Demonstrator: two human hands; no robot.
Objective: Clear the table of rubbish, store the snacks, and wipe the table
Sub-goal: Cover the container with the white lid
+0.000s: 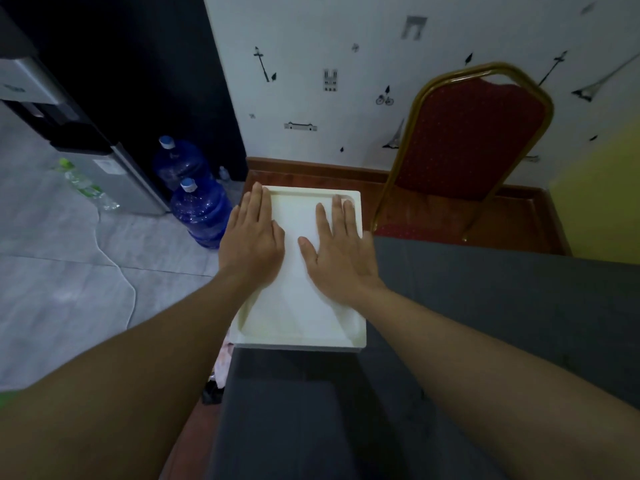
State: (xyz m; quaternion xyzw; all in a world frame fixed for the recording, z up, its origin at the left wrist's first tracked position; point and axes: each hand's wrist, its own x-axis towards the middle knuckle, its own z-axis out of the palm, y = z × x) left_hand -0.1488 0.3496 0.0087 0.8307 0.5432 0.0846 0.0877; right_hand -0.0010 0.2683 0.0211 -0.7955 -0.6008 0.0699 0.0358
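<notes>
Two bare forearms enter my feed from the lower corners, crossing a dark grey upholstered surface [485, 306]. Just beyond its near block, my left hand [254, 237] and right hand [337, 251] lie palm-down on the recessed top of a white lid [298, 306]. The fingers are straight and flat, and neither hand curls round or holds anything. The left hand covers the lid's left rim, with its fingertips at the far left corner. The right hand lies right of centre, with its fingertips near the far right corner. The lid sits level, its near edge against the grey surface. I cannot tell what is beneath it. Crumpled pale material [223, 358] shows at its near left corner, too unclear to identify. Further left, a near blue water jug [202, 216] and a far blue water jug [180, 161] stand upright on the tiled floor [52, 271], beside a silver appliance [104, 157]. Beyond and to the right, a red chair [467, 133] with a gold frame stands against the patterned wall [311, 46].
</notes>
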